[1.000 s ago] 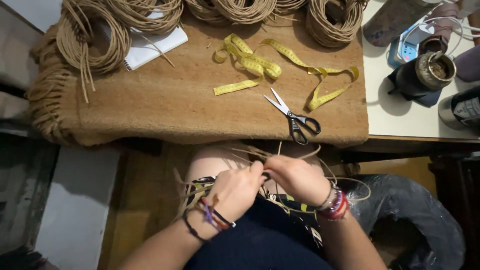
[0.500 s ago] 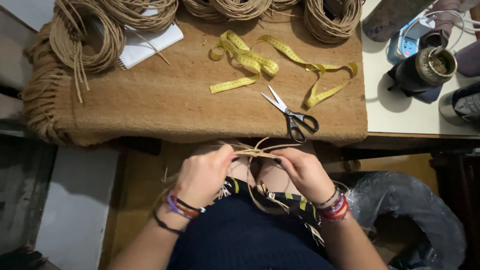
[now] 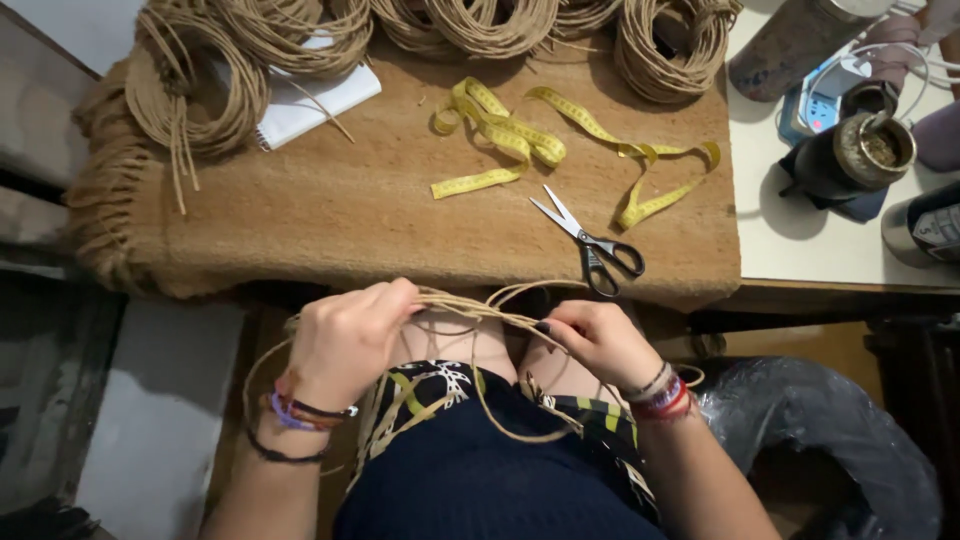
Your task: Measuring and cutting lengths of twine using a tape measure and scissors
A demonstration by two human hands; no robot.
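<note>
Head view, looking down over lap and counter edge.

Left hand [image 3: 345, 340]: fingers curled tight around a bundle of tan cord strands [image 3: 470, 305], held just below the counter [image 3: 840, 250] edge. Right hand [image 3: 600, 340]: fingers pinched narrow on the same strands, a little apart from the left. Strands drawn near-level between both hands; loose loops hanging down onto the lap, over a dark patterned garment [image 3: 480, 450].

On counter: woven brown mat [image 3: 350, 210], fringed at its left side. Row of coiled cord bundles [image 3: 200, 80] along the far edge. White notepad [image 3: 310, 100] partly under one coil. Yellow measuring tape [image 3: 520, 135] lying crumpled mid-mat. Scissors [image 3: 595, 245] just beside the tape, blades parted, untouched. Dark cup with metal rim [image 3: 860, 155] on the bare pale surface to the right, well apart from the hands.

Progress, as a judgement: early stage. Only a few strands gathered and tensioned; no visible knotted or braided section. Most cord still coiled, unused. Whether a knot sits inside either grip: hidden, cannot tell.
</note>
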